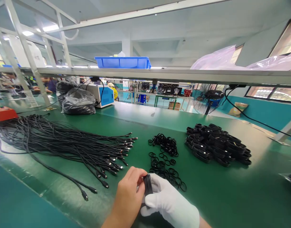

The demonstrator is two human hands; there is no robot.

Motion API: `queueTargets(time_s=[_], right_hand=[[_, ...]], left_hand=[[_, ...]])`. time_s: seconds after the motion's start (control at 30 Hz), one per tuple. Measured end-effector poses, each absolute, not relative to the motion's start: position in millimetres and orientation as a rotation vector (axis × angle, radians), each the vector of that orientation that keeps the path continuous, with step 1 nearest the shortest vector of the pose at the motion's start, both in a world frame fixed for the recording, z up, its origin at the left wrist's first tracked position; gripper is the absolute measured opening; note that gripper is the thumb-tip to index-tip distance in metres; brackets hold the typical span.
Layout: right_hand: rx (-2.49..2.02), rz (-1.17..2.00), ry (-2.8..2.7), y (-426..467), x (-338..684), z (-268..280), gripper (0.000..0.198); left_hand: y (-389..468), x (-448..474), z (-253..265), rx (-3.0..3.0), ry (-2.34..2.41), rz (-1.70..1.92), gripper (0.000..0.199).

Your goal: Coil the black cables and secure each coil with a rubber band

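Note:
A coiled black cable point(148, 185) is between my two hands at the front of the green table. My right hand point(167, 198), in a white glove, grips the coil from the right. My bare left hand point(130, 189) pinches at the coil's left side with thumb and forefinger. Just beyond my hands lie loose black rings point(167, 167), with a denser heap of small black rings point(165, 142) behind them. To the left spreads a pile of straight black cables point(88, 147), their plug ends pointing right. Several coiled cables point(218, 144) are heaped at the right.
A red-orange object point(4, 114) sits at the left edge. Black plastic bags point(76, 99) and a blue-and-white machine point(104, 96) stand at the back left. Above the table runs a shelf point(169, 74) with a blue bin point(123, 62) on it. A black cord point(252, 115) hangs at the right.

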State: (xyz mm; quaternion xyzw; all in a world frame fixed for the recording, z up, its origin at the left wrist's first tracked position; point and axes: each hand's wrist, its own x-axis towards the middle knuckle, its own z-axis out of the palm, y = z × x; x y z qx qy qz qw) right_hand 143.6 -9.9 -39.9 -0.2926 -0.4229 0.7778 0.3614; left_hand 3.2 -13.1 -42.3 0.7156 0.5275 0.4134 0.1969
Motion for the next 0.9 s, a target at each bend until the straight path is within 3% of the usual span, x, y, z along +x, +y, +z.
queueTargets(time_s=[0.4, 0.77, 0.9], right_hand=[[-0.624, 2.081, -1.035, -7.8, 143.3, -47.4, 0.060], [-0.545, 2.189, -0.945, -6.6, 147.1, -40.9, 0.049], [-0.688, 2.054, -1.032, -7.5, 142.4, -39.2, 0.056]], left_hand=[[-3.3, 3.5, -47.4, 1.884, 1.465, 1.287, 0.024], [7.9, -0.5, -41.3, 2.018, 1.482, 1.246, 0.027], [8.8, 0.9, -42.9, 2.006, 1.472, 1.223, 0.026]])
